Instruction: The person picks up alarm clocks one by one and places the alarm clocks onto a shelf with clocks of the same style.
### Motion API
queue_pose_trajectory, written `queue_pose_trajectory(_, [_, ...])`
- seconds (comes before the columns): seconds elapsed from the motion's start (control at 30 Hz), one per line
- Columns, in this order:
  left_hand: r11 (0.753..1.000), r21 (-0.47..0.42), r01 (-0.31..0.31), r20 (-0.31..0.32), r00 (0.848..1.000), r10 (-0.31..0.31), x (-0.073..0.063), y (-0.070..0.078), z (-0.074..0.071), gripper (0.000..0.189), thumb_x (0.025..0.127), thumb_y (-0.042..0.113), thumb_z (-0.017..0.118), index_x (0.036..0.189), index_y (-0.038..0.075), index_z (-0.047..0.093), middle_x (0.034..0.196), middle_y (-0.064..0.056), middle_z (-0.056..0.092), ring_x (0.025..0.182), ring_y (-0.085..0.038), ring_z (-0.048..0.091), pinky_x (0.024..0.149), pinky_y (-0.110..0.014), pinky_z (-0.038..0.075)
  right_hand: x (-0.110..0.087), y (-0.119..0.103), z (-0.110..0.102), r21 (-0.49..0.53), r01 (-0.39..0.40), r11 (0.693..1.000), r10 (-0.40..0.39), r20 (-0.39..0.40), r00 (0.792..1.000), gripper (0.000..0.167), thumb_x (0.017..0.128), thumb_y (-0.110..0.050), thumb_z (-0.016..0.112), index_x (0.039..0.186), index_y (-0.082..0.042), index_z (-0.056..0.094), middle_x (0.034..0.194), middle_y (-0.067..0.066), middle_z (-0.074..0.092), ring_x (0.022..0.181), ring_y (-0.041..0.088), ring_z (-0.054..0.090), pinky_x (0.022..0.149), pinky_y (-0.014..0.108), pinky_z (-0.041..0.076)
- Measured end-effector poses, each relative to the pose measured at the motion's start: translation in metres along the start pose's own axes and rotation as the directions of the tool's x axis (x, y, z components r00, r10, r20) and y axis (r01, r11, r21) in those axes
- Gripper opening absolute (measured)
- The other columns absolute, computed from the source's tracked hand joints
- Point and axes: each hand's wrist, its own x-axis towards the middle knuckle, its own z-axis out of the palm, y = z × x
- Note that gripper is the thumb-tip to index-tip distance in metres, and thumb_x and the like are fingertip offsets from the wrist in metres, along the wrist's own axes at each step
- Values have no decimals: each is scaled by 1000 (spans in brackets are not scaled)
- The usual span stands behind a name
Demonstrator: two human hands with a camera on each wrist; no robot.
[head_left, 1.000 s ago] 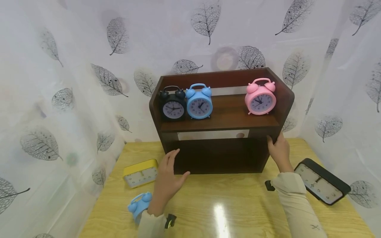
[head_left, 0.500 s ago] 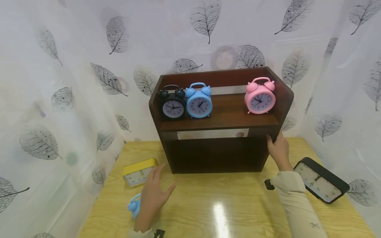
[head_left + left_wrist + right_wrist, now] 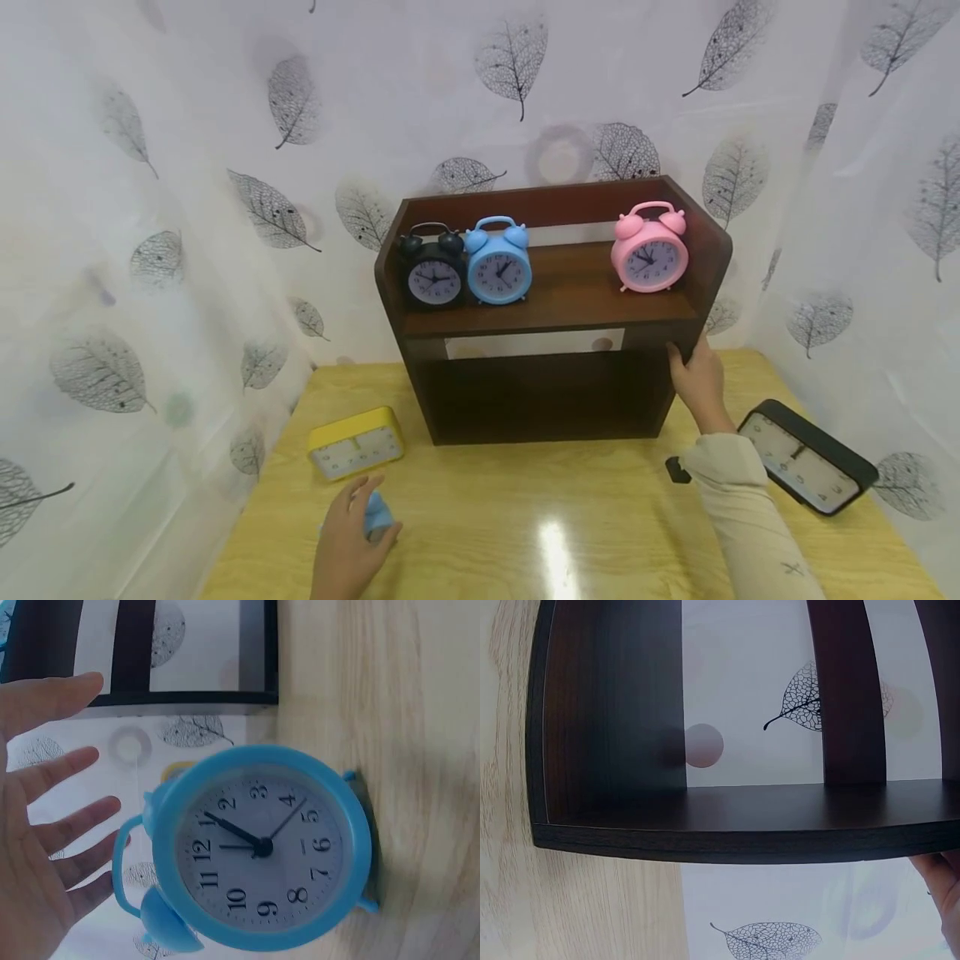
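My left hand [image 3: 348, 533] is over the front left of the table, its fingers spread around a light blue twin-bell alarm clock [image 3: 378, 512] that it partly hides. From the left wrist view, the clock's white dial [image 3: 262, 877] shows whole, and the fingertips are right by the carrying handle [image 3: 120, 862]. At the other side, my right hand [image 3: 701, 387] holds the right side panel of a dark brown two-tier shelf [image 3: 570, 304], thumb at the panel's front edge. Only part of that hand shows in the right wrist view, below the panel [image 3: 727, 844].
On the upper tier stand a black alarm clock [image 3: 435, 283], a blue one [image 3: 498, 275] and a pink one [image 3: 649, 258]. A yellow rectangular clock [image 3: 356, 442] lies left of the shelf, a black rectangular clock [image 3: 806, 458] right. A leaf-print curtain [image 3: 300, 192] hangs behind.
My left hand has left the shelf's lower left side and moved down and toward me to the blue alarm clock on the table. My right hand stays on the shelf.
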Motion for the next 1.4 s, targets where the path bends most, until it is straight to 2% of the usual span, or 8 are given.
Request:
queue_pose_trajectory(0.13, [1000, 15, -25, -37, 999, 25, -3, -5, 2, 66, 62, 19, 86, 122, 10, 59, 120, -21, 58, 103, -41, 58, 81, -57, 48, -3, 2, 0, -6, -4, 1000, 4, -4, 1000, 39, 88, -12, 55, 118, 11, 44, 98, 45, 55, 89, 62, 50, 76, 64, 37])
queue_pose_trajectory(0.3, [1000, 28, -5, -39, 999, 6, -3, -13, 6, 67, 61, 18, 86, 122, 11, 59, 118, -21, 59, 101, -40, 59, 81, -55, 49, -4, 4, 1, 1, 9, 1000, -9, -12, 1000, 39, 88, -11, 55, 117, 11, 44, 97, 45, 55, 89, 63, 50, 76, 64, 37])
queue_pose_trajectory(0.53, [999, 29, 16, 28, 999, -17, -1, -25, 6, 68, 63, 24, 85, 125, 12, 58, 115, -16, 60, 95, -32, 62, 76, -49, 51, -3, 2, 2, 10, 9, 1000, -9, -3, 1000, 40, 89, -11, 55, 120, 10, 43, 99, 45, 55, 90, 61, 51, 77, 64, 37])
queue_pose_trajectory(0.8, [999, 52, 10, 72, 997, -13, -3, -31, 4, 65, 61, 29, 85, 120, 13, 62, 114, -15, 61, 97, -33, 61, 79, -50, 50, -3, 2, 1, 8, -5, 1000, 5, 7, 1000, 41, 89, -11, 55, 121, 12, 43, 100, 46, 54, 92, 62, 50, 78, 64, 37])
queue_pose_trajectory(1.1, [994, 37, 102, 157, 982, -107, 1, -29, 0, 65, 62, 26, 85, 122, 16, 60, 115, -12, 62, 99, -32, 61, 82, -50, 50, -2, 0, -1, 2, -17, 1000, 17, 19, 1000, 40, 89, -11, 54, 120, 12, 42, 100, 46, 54, 92, 62, 50, 79, 64, 37])
queue_pose_trajectory(1.4, [989, 54, 139, 165, 975, -146, 6, -29, 3, 64, 62, 24, 85, 121, 17, 61, 107, -9, 64, 96, -29, 62, 81, -47, 51, 0, 2, 1, -4, -14, 1000, 14, 13, 1000, 40, 90, -12, 54, 120, 10, 42, 101, 45, 54, 92, 62, 50, 79, 64, 36])
